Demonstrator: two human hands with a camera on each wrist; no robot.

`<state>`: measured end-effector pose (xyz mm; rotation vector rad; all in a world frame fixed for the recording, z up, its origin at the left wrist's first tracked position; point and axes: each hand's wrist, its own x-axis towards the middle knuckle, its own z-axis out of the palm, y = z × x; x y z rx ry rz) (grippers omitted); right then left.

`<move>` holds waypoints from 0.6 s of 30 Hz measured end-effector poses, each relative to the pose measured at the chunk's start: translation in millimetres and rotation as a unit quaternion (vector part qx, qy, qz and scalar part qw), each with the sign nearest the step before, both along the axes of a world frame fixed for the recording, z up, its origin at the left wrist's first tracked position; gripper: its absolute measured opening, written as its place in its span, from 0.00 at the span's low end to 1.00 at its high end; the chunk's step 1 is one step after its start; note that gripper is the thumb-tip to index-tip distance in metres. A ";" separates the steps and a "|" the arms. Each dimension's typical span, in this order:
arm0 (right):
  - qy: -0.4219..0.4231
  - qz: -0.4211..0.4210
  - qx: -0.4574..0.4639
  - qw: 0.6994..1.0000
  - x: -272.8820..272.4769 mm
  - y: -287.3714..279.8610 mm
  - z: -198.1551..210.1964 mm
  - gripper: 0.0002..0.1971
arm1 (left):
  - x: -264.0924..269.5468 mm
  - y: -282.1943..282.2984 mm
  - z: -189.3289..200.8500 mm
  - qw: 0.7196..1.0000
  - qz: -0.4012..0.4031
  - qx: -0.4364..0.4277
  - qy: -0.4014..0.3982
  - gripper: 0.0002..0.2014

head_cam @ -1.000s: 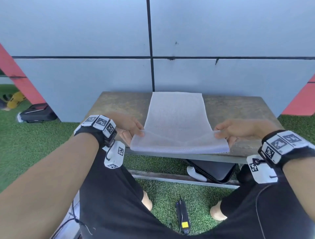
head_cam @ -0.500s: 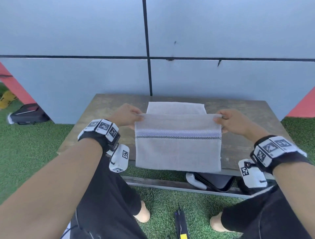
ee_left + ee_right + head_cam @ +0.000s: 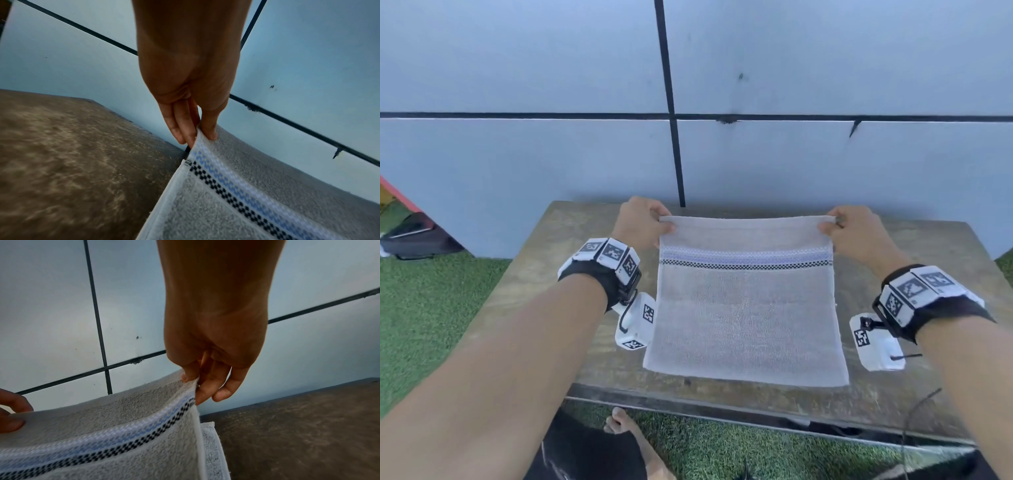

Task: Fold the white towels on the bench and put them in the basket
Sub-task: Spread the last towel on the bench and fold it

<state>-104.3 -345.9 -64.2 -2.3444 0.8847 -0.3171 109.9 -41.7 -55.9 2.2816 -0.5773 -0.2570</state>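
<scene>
Towel (image 3: 746, 308), white with a blue and black-checked woven band, lay doubled on the desk (image 3: 544, 291), fold line toward six o'clock near the front edge. Left hand (image 3: 642, 222) pinched the upper layer's far corner at ten o'clock; right hand (image 3: 854, 229) pinched the matching corner at two o'clock, thumbs on top. That edge was raised slightly off the lower layer. Judged soft, light terry: it sags between grips, so corners are the sound hold and both must travel level. Bare desk surface showed at three and nine o'clock. A panelled wall (image 3: 825, 164) stood close at twelve o'clock, limiting forward reach. No basket was visible in any view.
</scene>
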 end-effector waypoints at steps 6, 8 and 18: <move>0.010 -0.041 -0.006 0.999 36.1 -11.8 -23.7 0.03 | 32.8 -28.2 -23.0 0.999 0.011 0.036 -0.022 0.06; 0.021 -0.045 -0.019 0.999 43.2 -13.3 -35.2 0.04 | 39.5 -34.6 -35.9 0.998 0.018 0.050 -0.023 0.09; 0.058 0.013 -0.069 0.996 53.9 -25.3 -80.6 0.07 | 48.2 -46.3 -76.6 0.990 -0.056 0.106 -0.074 0.05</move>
